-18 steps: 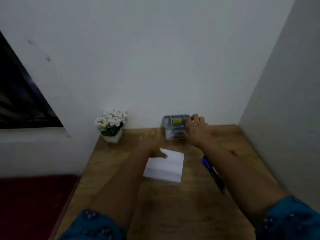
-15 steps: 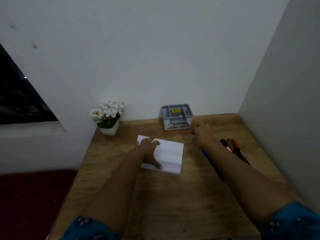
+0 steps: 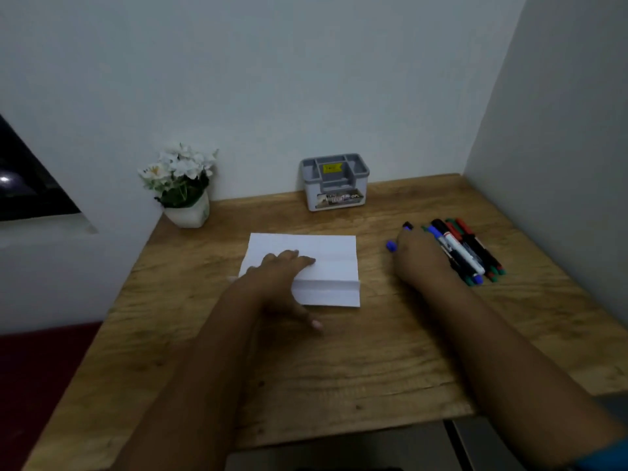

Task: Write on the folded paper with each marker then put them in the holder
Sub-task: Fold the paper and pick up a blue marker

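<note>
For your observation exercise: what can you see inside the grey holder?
The holder shows grey dividers and a yellow label in one compartment; no markers stand in it. The compartment floors are hidden by its walls.

Holder point(image 3: 334, 181) at back wall, top open. Bare table point(image 3: 373, 351) before it down to folded paper point(image 3: 326, 263). Marker cluster point(image 3: 465, 249) lies right-front of holder; flower pot point(image 3: 187, 212) well left.

Your folded paper point(image 3: 324, 263) lies flat and white on the table, creases running across it, near the middle. The markers point(image 3: 467, 248) lie in a bundle to its right, side by side, with blue, black, red and green caps. The grey holder point(image 3: 334, 181) stands upright by the back wall, compartments open upward.
</note>
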